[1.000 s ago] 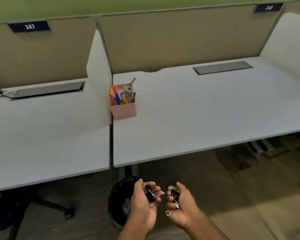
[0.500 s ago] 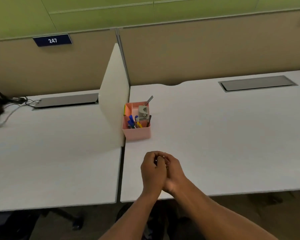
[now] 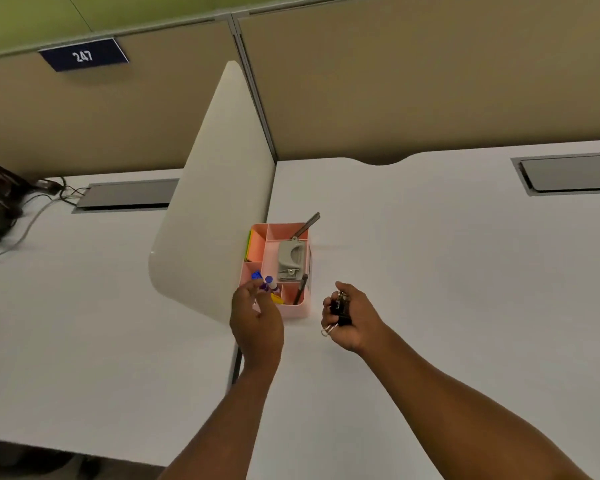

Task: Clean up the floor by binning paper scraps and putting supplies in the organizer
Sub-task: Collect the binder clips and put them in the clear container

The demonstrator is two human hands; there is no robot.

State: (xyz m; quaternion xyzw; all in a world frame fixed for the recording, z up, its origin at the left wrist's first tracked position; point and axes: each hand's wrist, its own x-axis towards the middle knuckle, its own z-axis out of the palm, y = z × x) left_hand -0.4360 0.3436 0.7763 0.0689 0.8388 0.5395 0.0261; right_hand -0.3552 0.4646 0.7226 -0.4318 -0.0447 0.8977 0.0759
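Holding a bunch of black binder clips [image 3: 340,308] in the right hand [image 3: 352,318], fingers curled round them, one wire loop poking out below the fist. Hovering just right of the pink desk organizer [image 3: 293,311], not touching it. Reaching with the left hand [image 3: 257,318] over the organizer's near-left corner, fingers loosely spread and gripping nothing visible, fingertips lying in front of the blue-capped markers [image 3: 262,280]; cannot tell whether touching them. Keeping the two hands apart, organizer's front wall between them. Sitting on the white desk [image 3: 430,271] against the rounded white divider [image 3: 215,202]. Standing in the organizer's compartments: a grey hole punch [image 3: 291,261], a dark pen [image 3: 301,289], sticky notes [image 3: 250,242] and a metal tool [image 3: 307,225] leaning out at the back.
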